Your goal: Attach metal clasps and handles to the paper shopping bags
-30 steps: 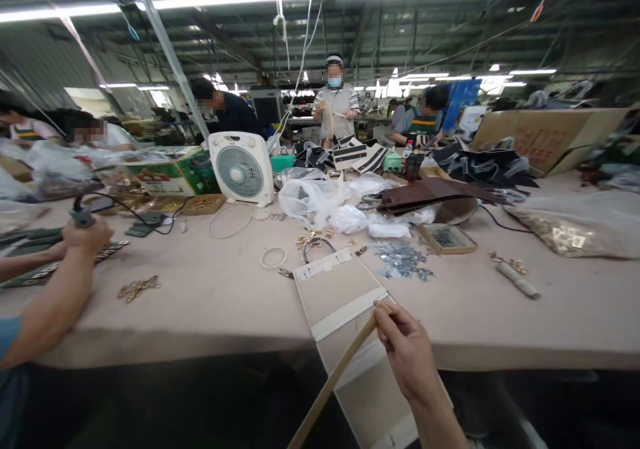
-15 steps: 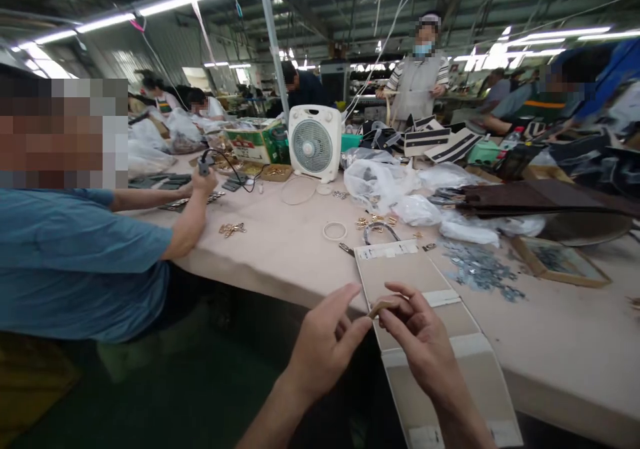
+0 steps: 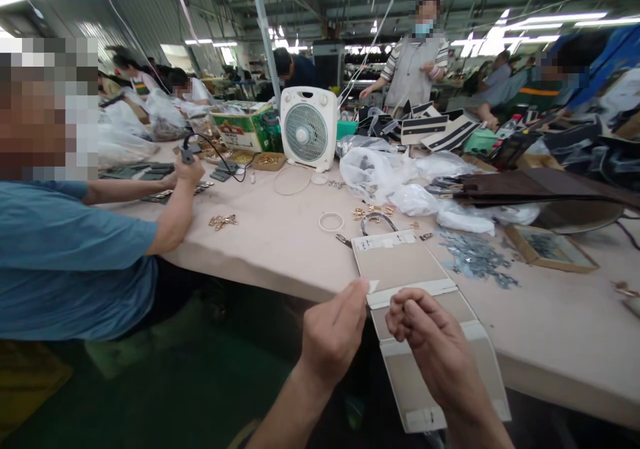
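My left hand (image 3: 336,329) is closed in a pinch on a small white piece, probably tape (image 3: 373,287), above the beige folding panel (image 3: 387,260). My right hand (image 3: 427,336) is curled closed over the panel's middle; whatever lies in its fingers is too hidden to name. The hands are apart. White strips cross the panel, which lies on the table and hangs over its front edge. A dark curved handle (image 3: 376,217) lies at the panel's far end.
A white ring (image 3: 331,221), gold hardware (image 3: 223,221) and a pile of grey metal pieces (image 3: 473,256) lie on the table (image 3: 270,236). A box fan (image 3: 308,129) and plastic bags (image 3: 375,176) stand farther back. A co-worker in blue (image 3: 65,256) sits at left.
My hands have moved apart from the brownish strip they both held. My left fingers now pinch a white piece, and my right fingers have curled in. The view has shifted slightly.
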The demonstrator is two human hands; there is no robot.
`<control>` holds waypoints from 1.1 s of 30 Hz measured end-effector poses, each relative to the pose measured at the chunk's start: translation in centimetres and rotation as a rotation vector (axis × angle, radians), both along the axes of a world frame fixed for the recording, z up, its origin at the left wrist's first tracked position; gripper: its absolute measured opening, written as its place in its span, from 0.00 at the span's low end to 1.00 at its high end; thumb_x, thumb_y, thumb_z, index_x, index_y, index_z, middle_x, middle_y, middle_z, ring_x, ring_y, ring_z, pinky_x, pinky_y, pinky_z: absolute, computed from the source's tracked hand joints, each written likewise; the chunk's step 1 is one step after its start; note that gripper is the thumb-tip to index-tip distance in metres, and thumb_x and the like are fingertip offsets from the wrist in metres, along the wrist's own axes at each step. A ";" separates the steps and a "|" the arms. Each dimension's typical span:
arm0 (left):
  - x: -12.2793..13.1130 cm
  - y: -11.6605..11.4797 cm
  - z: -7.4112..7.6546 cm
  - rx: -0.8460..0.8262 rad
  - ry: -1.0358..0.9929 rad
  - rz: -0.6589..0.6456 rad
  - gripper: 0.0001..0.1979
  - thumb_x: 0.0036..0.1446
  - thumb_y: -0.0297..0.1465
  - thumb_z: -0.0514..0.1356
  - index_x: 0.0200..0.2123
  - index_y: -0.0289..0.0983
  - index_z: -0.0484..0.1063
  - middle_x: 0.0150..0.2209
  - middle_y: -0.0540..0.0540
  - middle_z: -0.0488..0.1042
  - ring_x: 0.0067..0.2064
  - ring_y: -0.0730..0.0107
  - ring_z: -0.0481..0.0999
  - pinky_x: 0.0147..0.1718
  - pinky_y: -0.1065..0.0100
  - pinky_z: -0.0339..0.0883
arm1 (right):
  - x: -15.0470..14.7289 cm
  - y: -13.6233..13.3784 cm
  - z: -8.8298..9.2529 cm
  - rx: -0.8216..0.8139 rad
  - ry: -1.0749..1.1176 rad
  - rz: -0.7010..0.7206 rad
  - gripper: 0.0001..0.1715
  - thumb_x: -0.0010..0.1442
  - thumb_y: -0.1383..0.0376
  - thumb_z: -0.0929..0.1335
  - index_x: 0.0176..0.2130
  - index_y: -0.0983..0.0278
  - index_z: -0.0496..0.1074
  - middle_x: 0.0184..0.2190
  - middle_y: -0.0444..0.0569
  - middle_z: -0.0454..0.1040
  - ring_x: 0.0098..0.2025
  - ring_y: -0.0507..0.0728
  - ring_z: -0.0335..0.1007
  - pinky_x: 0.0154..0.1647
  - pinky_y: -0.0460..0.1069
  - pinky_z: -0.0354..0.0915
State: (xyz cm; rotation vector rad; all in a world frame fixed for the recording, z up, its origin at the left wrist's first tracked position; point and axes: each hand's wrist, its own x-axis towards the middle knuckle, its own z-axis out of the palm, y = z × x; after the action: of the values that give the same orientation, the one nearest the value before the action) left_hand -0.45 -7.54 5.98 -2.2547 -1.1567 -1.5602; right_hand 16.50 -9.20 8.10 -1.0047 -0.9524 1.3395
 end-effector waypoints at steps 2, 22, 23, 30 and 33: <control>0.3 0.0 0.1 0.032 0.003 -0.028 0.21 0.65 0.18 0.63 0.61 0.29 0.72 0.52 0.35 0.82 0.52 0.61 0.84 0.48 0.70 0.81 | -0.2 -0.2 0.0 -0.036 0.092 0.084 0.21 0.66 0.48 0.73 0.43 0.62 0.76 0.33 0.48 0.74 0.31 0.54 0.69 0.29 0.46 0.65; 1.2 -0.3 -0.1 0.031 -0.033 -0.118 0.19 0.64 0.20 0.65 0.58 0.28 0.74 0.53 0.33 0.81 0.53 0.59 0.83 0.48 0.67 0.81 | -1.1 -0.6 -0.5 -0.077 0.204 0.097 0.13 0.65 0.56 0.75 0.37 0.63 0.76 0.29 0.44 0.68 0.30 0.51 0.61 0.33 0.45 0.62; 1.2 -0.3 -0.1 0.031 -0.037 -0.121 0.19 0.64 0.19 0.65 0.58 0.28 0.74 0.53 0.33 0.81 0.53 0.59 0.83 0.48 0.67 0.81 | -1.2 -0.6 -0.4 -0.074 0.200 0.092 0.13 0.65 0.56 0.75 0.36 0.63 0.76 0.28 0.44 0.68 0.30 0.51 0.61 0.33 0.45 0.62; 1.4 -0.4 0.0 0.008 -0.081 -0.139 0.19 0.63 0.19 0.65 0.57 0.30 0.76 0.51 0.36 0.82 0.51 0.61 0.84 0.48 0.68 0.81 | -1.2 -0.7 -0.6 -0.053 0.154 0.069 0.14 0.65 0.56 0.75 0.35 0.62 0.74 0.27 0.43 0.66 0.30 0.52 0.59 0.33 0.45 0.61; 1.6 -0.7 0.5 -0.048 -0.135 -0.198 0.20 0.63 0.19 0.63 0.57 0.31 0.76 0.51 0.37 0.82 0.50 0.62 0.84 0.49 0.68 0.81 | -1.1 -0.7 -1.0 -0.007 0.088 0.057 0.14 0.67 0.55 0.73 0.35 0.61 0.72 0.27 0.42 0.65 0.30 0.52 0.58 0.32 0.45 0.61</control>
State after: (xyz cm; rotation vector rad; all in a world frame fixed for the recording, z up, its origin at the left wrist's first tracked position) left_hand 1.12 -8.19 6.46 -2.3912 -1.0389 -1.8009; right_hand 15.43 -9.88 7.09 -0.9219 -0.9168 1.4239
